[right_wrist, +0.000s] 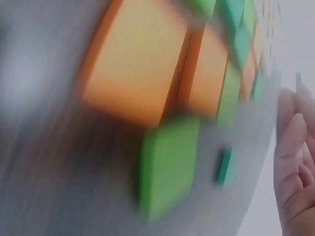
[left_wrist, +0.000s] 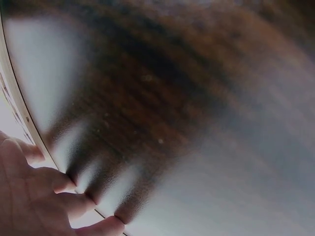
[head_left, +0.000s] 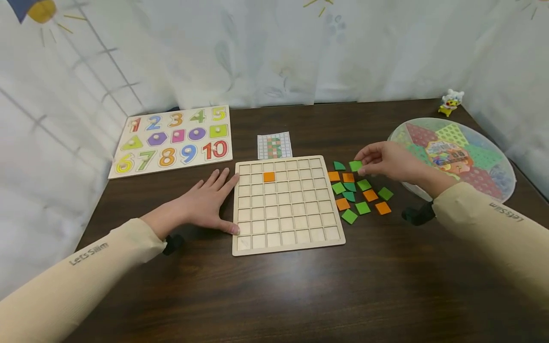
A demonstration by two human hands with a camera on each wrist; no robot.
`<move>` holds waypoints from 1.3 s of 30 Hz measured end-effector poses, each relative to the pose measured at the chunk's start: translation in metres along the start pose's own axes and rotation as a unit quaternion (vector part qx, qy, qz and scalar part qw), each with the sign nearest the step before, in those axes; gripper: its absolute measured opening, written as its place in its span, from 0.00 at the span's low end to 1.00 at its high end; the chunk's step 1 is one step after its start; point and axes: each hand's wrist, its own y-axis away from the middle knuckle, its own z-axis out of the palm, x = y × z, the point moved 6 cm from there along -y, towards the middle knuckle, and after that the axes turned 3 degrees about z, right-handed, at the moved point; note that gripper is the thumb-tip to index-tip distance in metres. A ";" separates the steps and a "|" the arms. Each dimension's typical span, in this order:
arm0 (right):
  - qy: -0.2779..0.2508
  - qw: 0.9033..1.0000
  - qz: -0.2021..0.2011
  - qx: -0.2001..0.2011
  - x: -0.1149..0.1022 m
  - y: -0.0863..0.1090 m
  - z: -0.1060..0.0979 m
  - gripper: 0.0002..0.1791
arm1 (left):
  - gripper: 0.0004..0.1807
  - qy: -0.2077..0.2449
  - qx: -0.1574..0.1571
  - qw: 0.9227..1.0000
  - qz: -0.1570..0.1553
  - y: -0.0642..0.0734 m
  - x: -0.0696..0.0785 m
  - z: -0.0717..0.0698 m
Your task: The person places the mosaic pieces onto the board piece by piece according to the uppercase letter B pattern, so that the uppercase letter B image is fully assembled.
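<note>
A wooden grid board lies on the table, with an orange square tile in one cell of its second row. My left hand is spread flat beside the board, with thumb and fingertips at its left edge. To the right of the board, my right hand pinches a green square tile between thumb and fingers. The edge of that green tile shows at the fingertips in the right wrist view. Below it lie loose orange tiles, green square tiles and dark green quarter-round tiles.
A pattern card with a coloured grid lies behind the board. A number and shape puzzle stands at the back left. A clear round bag of patterned pieces lies at right, with a small figurine in the far corner.
</note>
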 end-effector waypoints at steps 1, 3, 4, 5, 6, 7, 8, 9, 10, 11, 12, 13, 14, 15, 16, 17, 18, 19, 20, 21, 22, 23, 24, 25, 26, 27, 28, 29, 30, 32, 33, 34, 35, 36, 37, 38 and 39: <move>-0.023 1.000 0.003 0.002 -0.004 -0.003 0.004 0.18 | 0.73 0.000 0.000 1.000 0.000 0.000 0.000 0.000; -0.063 0.998 0.005 0.002 -0.012 -0.008 0.011 0.19 | 0.73 0.000 0.001 1.000 0.001 0.000 0.000 0.000; -0.079 0.997 0.006 0.001 -0.016 -0.011 0.014 0.19 | 0.73 0.000 0.000 1.000 0.001 0.000 0.000 0.001; -0.094 0.996 0.007 -0.001 -0.021 -0.014 0.017 0.20 | 0.73 0.001 0.000 1.000 0.001 0.000 0.000 0.001; -0.109 0.994 0.007 -0.004 -0.025 -0.017 0.020 0.20 | 0.73 0.002 0.001 1.000 0.002 0.000 0.001 0.001; -0.120 0.993 0.005 -0.009 -0.030 -0.020 0.023 0.20 | 0.73 0.002 0.001 1.000 0.002 0.000 0.001 0.001; -0.129 0.992 0.005 -0.013 -0.035 -0.023 0.026 0.20 | 0.73 0.003 0.001 1.000 0.002 0.000 0.001 0.000; -0.135 0.991 0.005 -0.015 -0.040 -0.026 0.028 0.20 | 0.73 0.003 0.001 1.000 0.001 0.000 0.001 0.000; -0.142 0.990 0.004 -0.019 -0.044 -0.029 0.031 0.20 | 0.73 0.003 0.001 1.000 0.001 0.000 0.001 0.000; -0.145 0.989 0.003 -0.021 -0.049 -0.031 0.033 0.20 | 0.73 0.003 0.001 1.000 0.000 0.000 0.000 0.000; -0.148 0.989 0.002 -0.023 -0.052 -0.034 0.036 0.20 | 0.73 0.002 0.001 1.000 0.000 0.000 0.000 0.000; -0.149 0.988 0.001 -0.024 -0.056 -0.037 0.039 0.20 | 0.73 0.002 0.000 1.000 -0.001 0.000 0.000 0.000; -0.153 0.988 0.001 -0.025 -0.058 -0.039 0.041 0.19 | 0.73 0.000 0.000 1.000 -0.001 0.000 0.000 0.000; -0.156 0.987 -0.001 -0.027 -0.061 -0.041 0.043 0.19 | 0.73 0.000 0.000 1.000 -0.002 0.000 0.000 0.000; -0.159 0.987 -0.003 -0.029 -0.063 -0.043 0.045 0.19 | 0.73 0.000 -0.001 1.000 -0.002 0.000 0.000 0.000; -0.161 0.986 -0.005 -0.030 -0.065 -0.045 0.047 0.19 | 0.73 0.000 -0.001 1.000 -0.001 0.000 0.000 0.000; -0.163 0.986 -0.005 -0.032 -0.067 -0.046 0.049 0.19 | 0.73 0.000 -0.001 1.000 -0.001 0.000 0.000 0.000; -0.163 0.986 -0.005 -0.032 -0.068 -0.047 0.051 0.20 | 0.73 0.000 -0.001 1.000 -0.001 -0.001 0.000 0.000; -0.162 0.986 -0.005 -0.033 -0.069 -0.049 0.052 0.19 | 0.73 0.000 -0.001 1.000 -0.001 -0.001 0.000 0.000; -0.160 0.987 -0.004 -0.033 -0.070 -0.050 0.053 0.20 | 0.73 0.000 -0.001 1.000 -0.001 -0.001 0.000 0.000; -0.158 0.987 -0.003 -0.032 -0.071 -0.051 0.054 0.20 | 0.73 0.000 -0.001 1.000 -0.001 -0.001 0.000 0.000; -0.157 0.987 -0.002 -0.033 -0.072 -0.052 0.055 0.20 | 0.73 -0.001 -0.001 1.000 -0.001 -0.001 0.000 0.000; -0.154 0.987 0.000 -0.032 -0.073 -0.053 0.055 0.20 | 0.73 -0.001 -0.002 1.000 -0.001 -0.001 -0.001 0.000; -0.152 0.988 0.002 -0.032 -0.073 -0.054 0.056 0.20 | 0.73 -0.001 -0.002 1.000 -0.002 -0.001 -0.001 0.000; -0.152 0.988 0.003 -0.031 -0.074 -0.055 0.056 0.20 | 0.73 -0.001 -0.002 1.000 -0.002 -0.001 -0.001 0.000; -0.151 0.988 0.003 -0.032 -0.075 -0.057 0.057 0.20 | 0.73 -0.001 -0.002 1.000 -0.002 -0.001 -0.001 0.000; -0.151 0.988 0.005 -0.032 -0.075 -0.058 0.057 0.20 | 0.73 -0.001 -0.002 1.000 -0.002 -0.001 -0.001 0.000; -0.151 0.988 0.006 -0.034 -0.077 -0.059 0.058 0.20 | 0.73 0.000 -0.002 1.000 -0.002 -0.001 0.000 0.000; -0.150 0.988 0.007 -0.035 -0.078 -0.060 0.059 0.20 | 0.73 0.000 -0.002 1.000 -0.001 0.000 0.000 0.000; -0.150 0.988 0.006 -0.041 -0.081 -0.062 0.062 0.20 | 0.73 0.000 -0.002 1.000 -0.001 0.000 -0.001 0.000; -0.147 0.988 0.004 -0.044 -0.083 -0.063 0.064 0.20 | 0.73 0.001 -0.003 1.000 -0.001 0.000 -0.001 0.000; -0.144 0.989 0.004 -0.046 -0.086 -0.063 0.066 0.20 | 0.73 0.001 -0.003 1.000 -0.001 -0.001 -0.001 0.000; -0.138 0.989 0.001 -0.049 -0.090 -0.064 0.069 0.20 | 0.73 0.001 -0.003 1.000 -0.001 -0.001 -0.001 0.000; -0.130 0.990 -0.001 -0.051 -0.093 -0.065 0.071 0.19 | 0.73 0.001 -0.003 1.000 -0.002 -0.001 -0.001 0.000; -0.123 0.991 -0.005 -0.052 -0.097 -0.065 0.073 0.19 | 0.73 0.000 -0.003 1.000 -0.002 -0.001 -0.001 0.000; -0.115 0.992 -0.008 -0.052 -0.100 -0.066 0.075 0.18 | 0.73 0.000 -0.003 1.000 -0.003 -0.001 -0.001 0.000; -0.104 0.993 -0.011 -0.052 -0.103 -0.066 0.077 0.18 | 0.73 0.000 -0.003 1.000 -0.003 -0.001 -0.001 0.000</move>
